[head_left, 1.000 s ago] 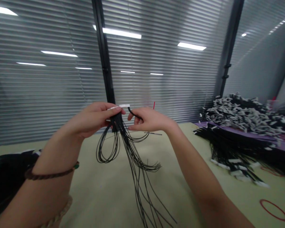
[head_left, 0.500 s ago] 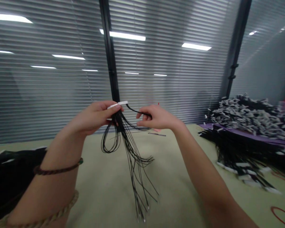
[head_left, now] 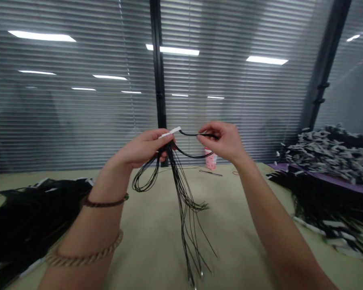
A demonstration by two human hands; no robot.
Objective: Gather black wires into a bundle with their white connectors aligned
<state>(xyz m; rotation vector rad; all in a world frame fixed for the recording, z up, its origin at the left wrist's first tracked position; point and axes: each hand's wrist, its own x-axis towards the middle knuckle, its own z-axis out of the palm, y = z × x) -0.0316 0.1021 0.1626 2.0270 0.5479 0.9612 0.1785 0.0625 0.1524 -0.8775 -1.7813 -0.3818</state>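
Observation:
My left hand (head_left: 149, 147) is closed on a bundle of thin black cables (head_left: 179, 177), with the thumb pressed over a white connector (head_left: 175, 130) at its top. From the connector, black cable runs across to my right hand (head_left: 222, 139), which pinches it between thumb and fingers. A lower strand also curves between the two hands. One loop of the cables hangs under my left hand, and the loose ends fan out downward, some with small shiny tips. Both hands are raised above the table.
Black cables with white ends lie heaped at left (head_left: 39, 209). At right are more black cables (head_left: 320, 197) and a large pile of white-ended pieces (head_left: 335, 155) on a purple sheet. Behind my right hand stand a pink patterned cup (head_left: 211, 160) and a pen (head_left: 210, 173).
My right hand has turned and risen slightly, and the cable from the connector now runs straighter. The whole view has shifted, so the scene sits differently. My left hand keeps its hold.

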